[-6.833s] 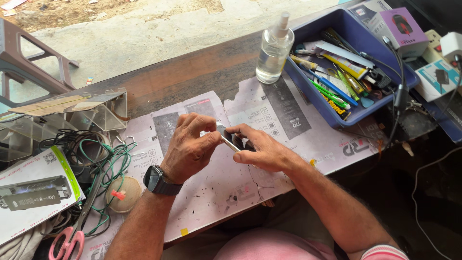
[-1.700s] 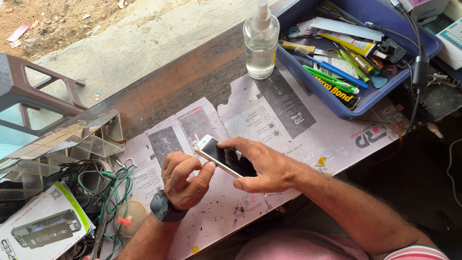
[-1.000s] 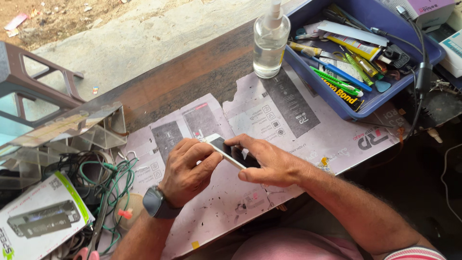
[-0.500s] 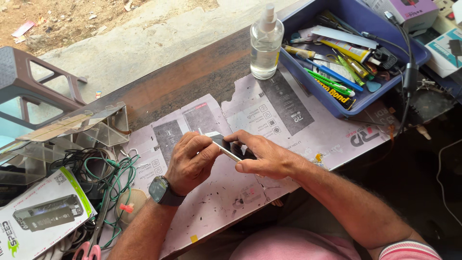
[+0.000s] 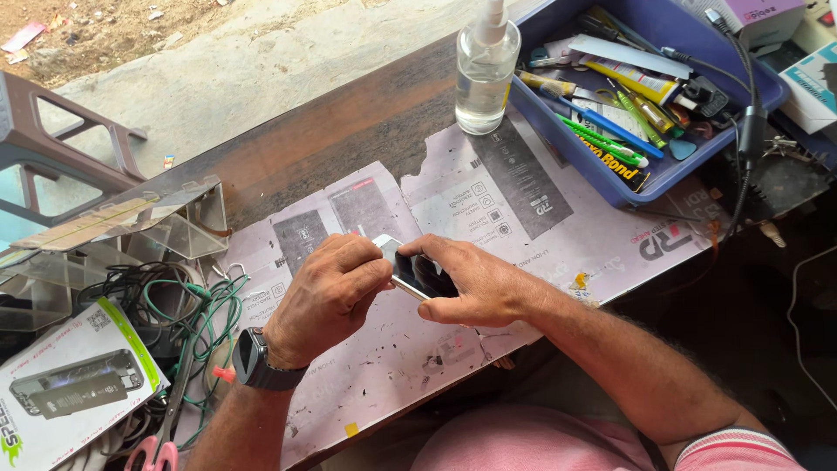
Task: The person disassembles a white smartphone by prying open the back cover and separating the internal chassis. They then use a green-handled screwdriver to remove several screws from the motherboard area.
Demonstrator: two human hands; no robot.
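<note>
phone: a slim smartphone with a dark glass screen and pale silver edge (image 5: 417, 273), held just above the middle of the table, pretty much between both hands, tilted a bit

right hand: the right hand (image 5: 475, 283) is wrapped around the right end of the phone, thumb underneath on the near side and fingers curled over the far edge, so it's gripping it firmly

left hand: the left hand (image 5: 330, 295) is closed over the left end of the phone, fingertips pressing on the corner/edge. Can't tell exactly what the fingertips are doing there, they hide the spot

watch: chunky black smartwatch (image 5: 255, 362) on the left wrist

table: worn brown wooden table (image 5: 349, 131), its near half covered by pinkish-white printed paper sheets (image 5: 523, 201) with lots of little dark specks and nicks

bottle: clear plastic spray bottle of see-through liquid (image 5: 486, 70), standing upright at the far side, just left of the tray

tray: blue plastic tray (image 5: 645, 179) at the far right, stuffed with tubes of glue, green and blue pens, small tools, all jumbled together

cable: black cable (image 5: 748, 131) running over the right rim of the tray and hanging down off the table edge

left side stuff: clear acrylic stand (image 5: 187, 218) at the left, tangle of green and black wires (image 5: 205, 305) just near of it, a white and green flat product box (image 5: 74, 384) in the near left corner, and pink-handled scissors (image 5: 153, 453) poking in at the bottom edge

chair: brown plastic chair (image 5: 52, 131) off the table at the far left, on the concrete ground
</note>
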